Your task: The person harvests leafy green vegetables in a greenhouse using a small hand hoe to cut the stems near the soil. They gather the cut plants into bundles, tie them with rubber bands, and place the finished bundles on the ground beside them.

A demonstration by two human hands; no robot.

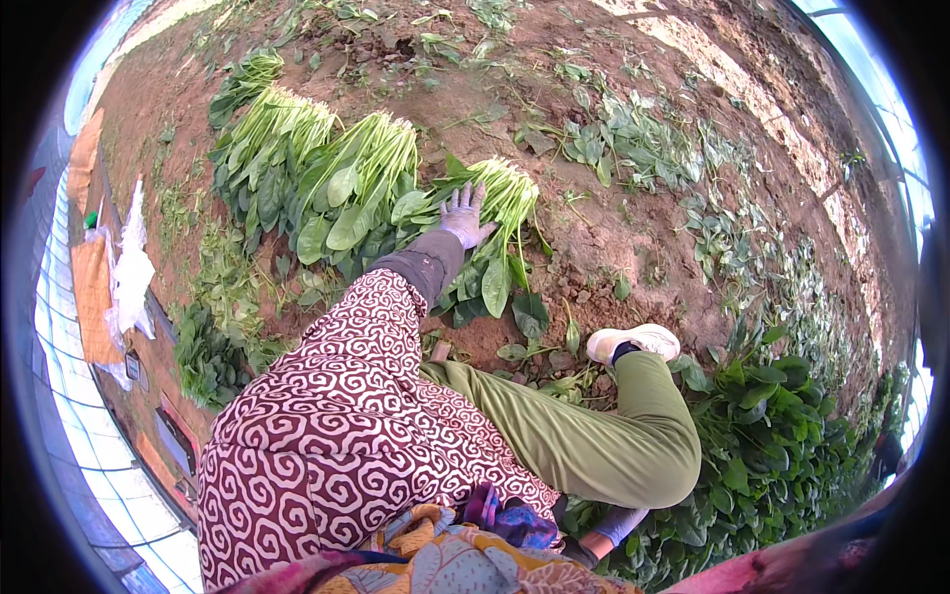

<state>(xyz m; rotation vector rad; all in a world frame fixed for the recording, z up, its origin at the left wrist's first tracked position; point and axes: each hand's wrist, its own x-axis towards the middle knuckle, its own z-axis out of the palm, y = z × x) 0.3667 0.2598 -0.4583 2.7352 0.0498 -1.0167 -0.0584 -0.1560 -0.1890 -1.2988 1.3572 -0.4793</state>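
My left hand [464,217], in a thin purple glove, lies palm down with spread fingers on a bunch of cut leafy greens [512,189] that look like spinach. Its pale stem ends point up and right. More bunches lie in a row to the left: one close by [371,178], another [278,141] beyond it and a smaller one [249,82] at the far end. My right hand [622,524], also gloved, is low beside my bent knee, against the growing greens [749,445]. The knee hides part of it, and its fingers cannot be made out.
Bare soil [586,245] with scattered leaves surrounds the bunches. My shoe [631,341] rests on it. A darker leafy heap [208,356] lies left. White plastic [133,260] and an orange-brown sheet [95,297] lie at the far left, near the greenhouse's translucent wall [74,416].
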